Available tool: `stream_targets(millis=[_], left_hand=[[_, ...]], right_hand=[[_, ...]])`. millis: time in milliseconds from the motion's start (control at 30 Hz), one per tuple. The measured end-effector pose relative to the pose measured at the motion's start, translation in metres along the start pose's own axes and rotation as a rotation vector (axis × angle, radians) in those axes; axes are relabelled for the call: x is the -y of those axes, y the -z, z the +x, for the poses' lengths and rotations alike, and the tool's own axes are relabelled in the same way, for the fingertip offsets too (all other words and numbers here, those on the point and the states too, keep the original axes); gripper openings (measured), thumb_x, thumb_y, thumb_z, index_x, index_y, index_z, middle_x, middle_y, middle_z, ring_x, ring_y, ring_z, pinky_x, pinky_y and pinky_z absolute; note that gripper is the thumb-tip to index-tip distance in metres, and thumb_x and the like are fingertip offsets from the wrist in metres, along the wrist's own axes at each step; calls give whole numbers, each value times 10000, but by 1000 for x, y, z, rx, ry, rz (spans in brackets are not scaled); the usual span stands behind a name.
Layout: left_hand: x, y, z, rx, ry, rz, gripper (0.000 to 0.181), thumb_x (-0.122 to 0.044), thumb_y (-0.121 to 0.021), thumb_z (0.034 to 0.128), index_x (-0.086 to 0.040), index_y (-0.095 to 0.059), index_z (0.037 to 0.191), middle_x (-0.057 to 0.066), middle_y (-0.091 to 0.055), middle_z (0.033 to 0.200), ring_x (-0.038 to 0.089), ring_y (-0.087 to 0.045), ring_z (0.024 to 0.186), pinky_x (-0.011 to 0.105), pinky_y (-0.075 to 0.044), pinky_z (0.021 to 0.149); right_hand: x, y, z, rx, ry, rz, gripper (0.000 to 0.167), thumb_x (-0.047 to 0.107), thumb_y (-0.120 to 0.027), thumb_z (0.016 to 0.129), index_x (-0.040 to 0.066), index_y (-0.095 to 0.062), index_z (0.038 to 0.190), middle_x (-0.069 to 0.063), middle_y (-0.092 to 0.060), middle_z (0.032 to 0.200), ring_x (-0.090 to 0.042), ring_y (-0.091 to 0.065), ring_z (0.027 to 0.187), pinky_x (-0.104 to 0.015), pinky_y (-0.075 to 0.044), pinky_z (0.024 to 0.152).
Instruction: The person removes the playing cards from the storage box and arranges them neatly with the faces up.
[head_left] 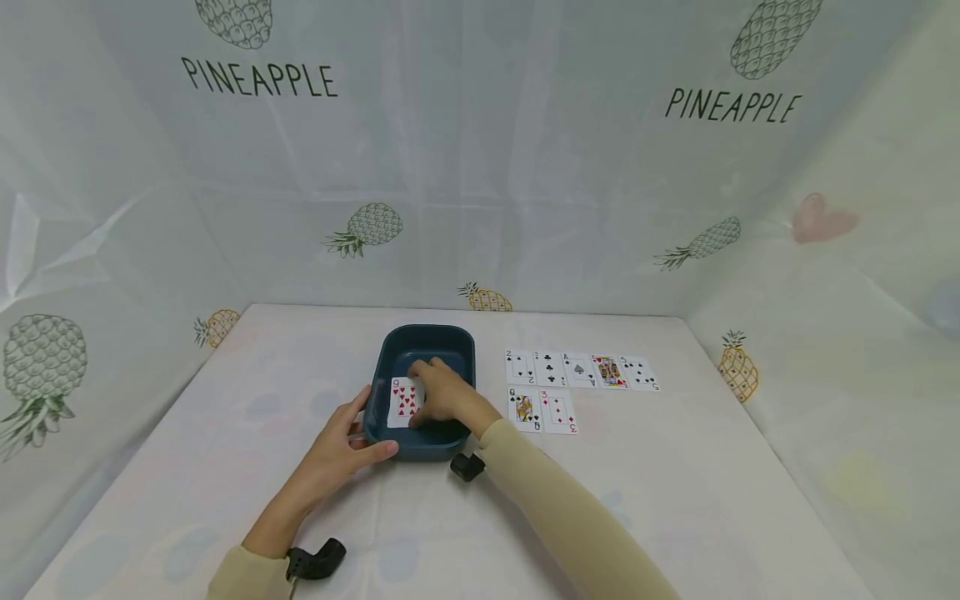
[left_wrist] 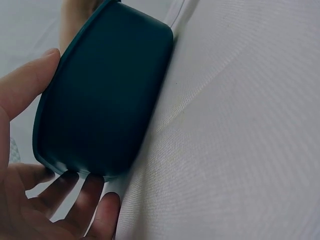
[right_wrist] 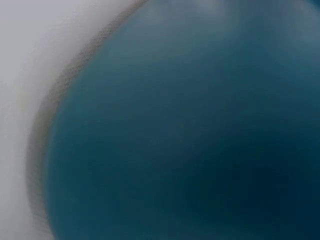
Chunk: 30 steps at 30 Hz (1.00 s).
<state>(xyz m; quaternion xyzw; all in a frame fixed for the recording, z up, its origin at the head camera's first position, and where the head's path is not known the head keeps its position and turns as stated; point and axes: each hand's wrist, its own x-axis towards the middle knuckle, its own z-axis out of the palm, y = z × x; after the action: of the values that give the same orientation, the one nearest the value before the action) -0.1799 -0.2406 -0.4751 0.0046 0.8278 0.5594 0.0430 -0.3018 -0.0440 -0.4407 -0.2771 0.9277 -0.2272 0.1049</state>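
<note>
A deep dark blue rectangular container (head_left: 425, 335) stands on the table. At its left side my left hand (head_left: 337, 450) holds it, with the thumb on the near edge; the left wrist view shows the fingers (left_wrist: 90, 200) against the container's outer wall (left_wrist: 105, 90). My right hand (head_left: 444, 392) reaches inside over the right rim. Between its thumb and fingers it grips a playing card (head_left: 403, 402), a red nine of hearts facing up, by the right-hand side. Only the blurred blue wall (right_wrist: 175, 110) fills most of the right wrist view, so no fingers show there.
Right of the container, face-up cards lie in two rows. The back row has several, among them an ace of spades (head_left: 580, 370) and a king (head_left: 609, 372). In front lie a queen (head_left: 524, 408) and a three of diamonds (head_left: 558, 412). Pineapple-printed sheeting (head_left: 450, 150) surrounds the table.
</note>
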Motion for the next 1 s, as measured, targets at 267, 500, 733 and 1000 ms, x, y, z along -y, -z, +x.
stream_targets(millis=[267, 500, 733, 1000], left_hand=[[2, 0, 0, 10, -11, -20, 1088, -303, -863, 922, -186, -138, 1725, 222, -233, 1666, 382, -627, 1311, 364, -581, 989], [0, 1, 0, 14, -4, -17, 1089, -303, -863, 922, -199, -137, 1726, 217, -236, 1664, 387, -623, 1320, 396, -577, 1008], [0, 0, 1, 8, 4, -11, 1091, -315, -870, 914, -212, -147, 1725, 206, -250, 1656, 392, -613, 1319, 430, -572, 1021], [1, 0, 1, 2, 23, 11, 1094, -343, -867, 914, -228, -143, 1726, 191, -258, 1658, 390, -592, 1329, 436, -572, 1019]], right_hand=[[0, 0, 3, -12, 18, 17, 773, 199, -969, 795, 153, -562, 1451, -96, -601, 1285, -196, -555, 1055, -368, -530, 978], [-2, 1, 6, -16, 45, 50, 777, 160, -932, 839, 106, -538, 1507, -129, -627, 1427, -253, -572, 1234, -437, -487, 1116], [-6, 1, 8, -17, 67, 93, 787, 136, -926, 843, 94, -531, 1523, -133, -665, 1355, -233, -623, 1151, -401, -532, 1049], [-7, 1, 8, -1, 64, 129, 783, 142, -932, 839, 108, -543, 1517, -77, -696, 1122, -171, -625, 950, -323, -554, 888]])
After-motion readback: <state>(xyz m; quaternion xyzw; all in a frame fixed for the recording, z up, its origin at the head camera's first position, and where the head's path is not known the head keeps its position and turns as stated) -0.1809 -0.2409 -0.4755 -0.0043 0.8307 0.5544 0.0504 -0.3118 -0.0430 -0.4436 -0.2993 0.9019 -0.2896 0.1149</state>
